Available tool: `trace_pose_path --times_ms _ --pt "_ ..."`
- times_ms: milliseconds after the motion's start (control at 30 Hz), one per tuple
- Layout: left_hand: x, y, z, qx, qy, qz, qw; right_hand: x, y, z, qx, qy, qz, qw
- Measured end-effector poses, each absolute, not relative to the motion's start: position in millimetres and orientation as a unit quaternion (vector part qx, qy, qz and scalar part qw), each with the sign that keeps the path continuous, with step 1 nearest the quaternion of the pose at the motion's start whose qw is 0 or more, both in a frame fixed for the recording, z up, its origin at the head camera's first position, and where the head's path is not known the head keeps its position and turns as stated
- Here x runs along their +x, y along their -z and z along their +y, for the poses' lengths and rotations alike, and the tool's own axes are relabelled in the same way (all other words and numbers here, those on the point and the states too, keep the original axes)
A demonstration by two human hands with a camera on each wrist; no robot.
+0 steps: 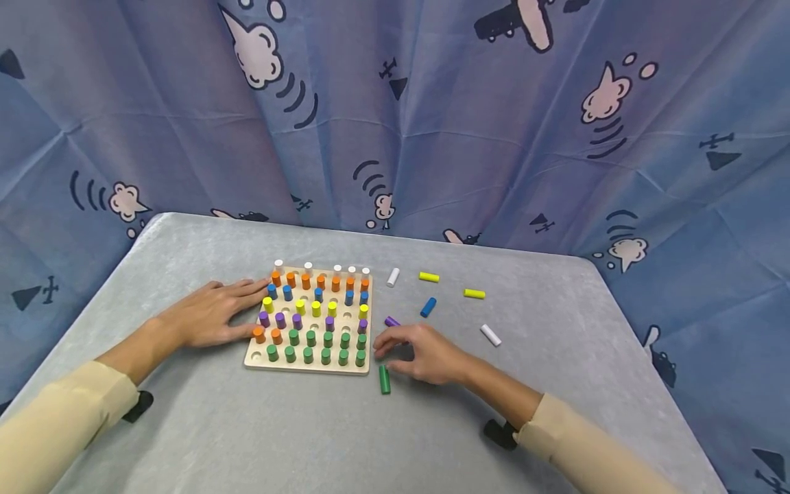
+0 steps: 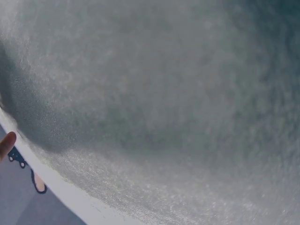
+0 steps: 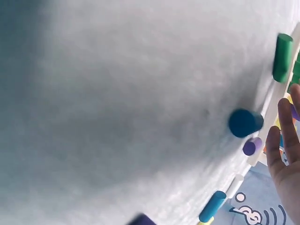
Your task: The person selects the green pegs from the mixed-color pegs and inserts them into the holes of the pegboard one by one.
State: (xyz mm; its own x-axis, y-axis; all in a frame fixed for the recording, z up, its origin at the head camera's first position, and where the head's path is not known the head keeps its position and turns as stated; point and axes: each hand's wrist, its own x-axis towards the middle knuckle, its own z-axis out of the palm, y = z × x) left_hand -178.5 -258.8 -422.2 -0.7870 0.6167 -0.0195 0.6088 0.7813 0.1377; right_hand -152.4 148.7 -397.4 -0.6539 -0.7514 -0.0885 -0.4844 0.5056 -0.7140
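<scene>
A wooden pegboard (image 1: 313, 370) lies on the table, set with rows of white, orange, blue, yellow, purple and green pegs. My left hand (image 1: 206, 314) rests at its left side, fingers extended and touching its edge. Beside the right edge is my right hand (image 1: 426, 353), fingers spread apart from the thumb, with nothing visibly pinched. A loose green peg (image 1: 385, 379) lies by that thumb. Near the knuckles is a purple peg (image 1: 391, 321). In the right wrist view a blue peg (image 3: 245, 123) shows close to the fingers; the hand hides it in the head view.
More loose pegs lie right of the board: white (image 1: 393, 277), yellow (image 1: 428, 277), blue (image 1: 428, 307), a second yellow (image 1: 474, 293) and a second white (image 1: 490, 335). A patterned blue curtain (image 1: 345, 137) hangs behind the grey-covered table (image 1: 278, 439).
</scene>
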Motion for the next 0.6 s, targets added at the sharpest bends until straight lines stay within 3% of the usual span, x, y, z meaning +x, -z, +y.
trace_pose_path --times_ms 133,600 --pt "-178.4 423.5 -259.2 0.324 -0.062 0.943 0.03 -150.4 403.5 150.4 -0.366 0.343 0.836 0.223" --pt "-177.3 423.9 -259.6 0.322 -0.066 0.944 0.032 -151.6 411.2 149.7 -0.377 0.32 0.84 0.225"
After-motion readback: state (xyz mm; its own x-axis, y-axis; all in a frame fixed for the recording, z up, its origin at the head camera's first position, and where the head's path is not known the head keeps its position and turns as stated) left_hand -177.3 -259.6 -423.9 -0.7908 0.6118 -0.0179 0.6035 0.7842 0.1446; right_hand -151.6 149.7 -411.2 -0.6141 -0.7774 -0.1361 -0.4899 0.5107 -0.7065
